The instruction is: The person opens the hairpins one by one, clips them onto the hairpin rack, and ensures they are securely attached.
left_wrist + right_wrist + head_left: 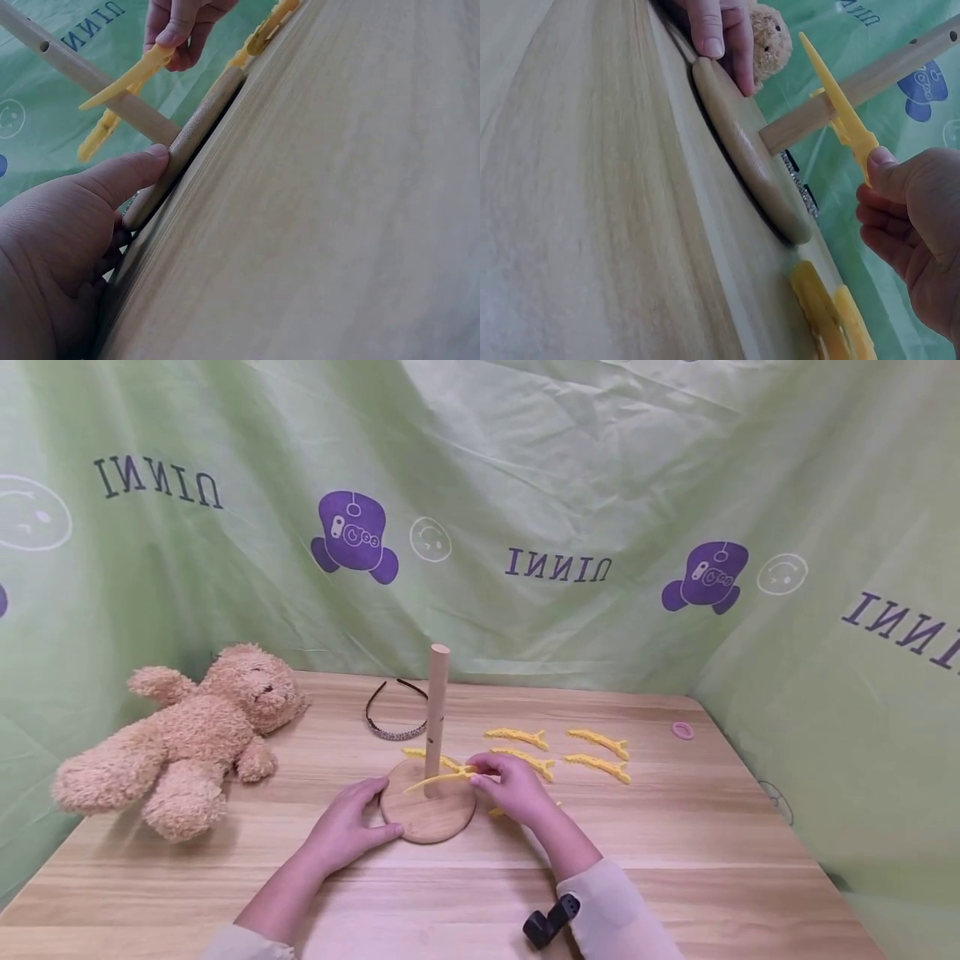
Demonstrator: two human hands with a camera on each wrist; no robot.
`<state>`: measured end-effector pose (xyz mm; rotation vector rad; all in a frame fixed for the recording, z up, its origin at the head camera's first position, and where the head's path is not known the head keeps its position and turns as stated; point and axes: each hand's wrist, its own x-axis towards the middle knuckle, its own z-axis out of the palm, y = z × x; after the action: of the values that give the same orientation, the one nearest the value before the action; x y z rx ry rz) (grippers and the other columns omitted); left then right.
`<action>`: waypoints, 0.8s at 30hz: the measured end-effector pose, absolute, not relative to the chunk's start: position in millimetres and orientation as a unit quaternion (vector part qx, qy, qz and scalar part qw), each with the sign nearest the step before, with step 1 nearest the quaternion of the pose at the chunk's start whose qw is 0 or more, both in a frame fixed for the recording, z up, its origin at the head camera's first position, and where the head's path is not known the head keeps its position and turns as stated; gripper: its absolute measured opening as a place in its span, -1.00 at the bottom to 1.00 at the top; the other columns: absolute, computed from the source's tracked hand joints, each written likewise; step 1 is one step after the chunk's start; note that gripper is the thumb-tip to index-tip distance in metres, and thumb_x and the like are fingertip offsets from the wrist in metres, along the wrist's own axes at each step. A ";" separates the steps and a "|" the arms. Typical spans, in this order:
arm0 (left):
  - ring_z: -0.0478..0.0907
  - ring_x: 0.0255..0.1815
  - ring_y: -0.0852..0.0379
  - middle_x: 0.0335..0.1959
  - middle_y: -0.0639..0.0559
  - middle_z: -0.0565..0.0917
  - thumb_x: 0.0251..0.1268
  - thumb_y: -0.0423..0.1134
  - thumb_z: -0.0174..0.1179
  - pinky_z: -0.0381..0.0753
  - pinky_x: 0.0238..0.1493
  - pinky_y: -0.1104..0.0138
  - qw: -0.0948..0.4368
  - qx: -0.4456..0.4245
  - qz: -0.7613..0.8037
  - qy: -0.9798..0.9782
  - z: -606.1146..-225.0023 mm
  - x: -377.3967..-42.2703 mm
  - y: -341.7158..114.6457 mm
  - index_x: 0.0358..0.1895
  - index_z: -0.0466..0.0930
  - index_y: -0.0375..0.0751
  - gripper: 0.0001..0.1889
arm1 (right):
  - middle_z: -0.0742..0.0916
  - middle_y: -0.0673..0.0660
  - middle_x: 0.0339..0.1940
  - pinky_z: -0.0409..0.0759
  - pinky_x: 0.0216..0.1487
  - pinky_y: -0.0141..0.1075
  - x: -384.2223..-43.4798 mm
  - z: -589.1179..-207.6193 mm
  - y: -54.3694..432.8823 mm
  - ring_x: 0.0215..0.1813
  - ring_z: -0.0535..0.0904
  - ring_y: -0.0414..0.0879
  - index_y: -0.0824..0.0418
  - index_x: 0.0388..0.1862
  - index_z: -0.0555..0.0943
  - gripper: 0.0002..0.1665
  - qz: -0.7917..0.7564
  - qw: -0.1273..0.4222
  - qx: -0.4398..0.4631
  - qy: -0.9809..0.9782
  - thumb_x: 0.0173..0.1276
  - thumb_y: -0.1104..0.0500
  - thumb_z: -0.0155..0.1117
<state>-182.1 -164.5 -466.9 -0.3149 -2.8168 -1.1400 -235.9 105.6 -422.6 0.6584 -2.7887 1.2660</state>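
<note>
Midway between the left and right edges of the table (712, 860), whose near edge was cut off, the right hand (517, 787) pinched a slim yellow clip (463, 772) by its tail, its jaws parted either side of the smooth wooden post (438, 702), though any contact was hard to make out. The left hand (345, 827), thumb and fingers spread, gripped the rounded disc base (438, 825) by its rim. Another clip (495, 812) lay mostly hidden beneath the right wrist, and a curly plush bear (198, 727) sprawled along the left edge.
</note>
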 end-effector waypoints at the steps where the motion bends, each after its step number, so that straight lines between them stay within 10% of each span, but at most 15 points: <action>1: 0.31 0.39 -0.38 0.35 -0.39 0.42 -0.01 0.09 0.46 0.25 0.43 -0.19 0.043 -0.103 -0.373 -0.921 -466.9 -182.2 -164.3 0.34 0.37 -0.41 -0.10 | 0.77 0.16 -0.12 0.64 0.16 -0.01 -235.9 -421.9 105.0 0.07 0.68 0.10 0.24 -0.02 0.68 -0.74 0.405 0.006 0.212 -0.890 0.35 0.20 0.31; 24: 0.29 0.39 -0.40 0.36 -0.40 0.40 0.01 0.10 0.45 0.25 0.42 -0.22 0.037 -0.100 -0.369 -0.923 -463.7 -180.7 -164.0 0.35 0.36 -0.40 -0.10 | 0.73 0.23 0.06 0.54 0.27 0.10 -231.1 -417.5 109.8 0.17 0.62 0.18 0.27 0.11 0.63 -0.63 0.409 -0.012 0.259 -0.875 0.35 0.18 0.32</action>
<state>-180.7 -164.0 -463.7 -0.3063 -2.8345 -1.1328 -231.1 109.8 -417.5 0.8199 -2.7703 1.2932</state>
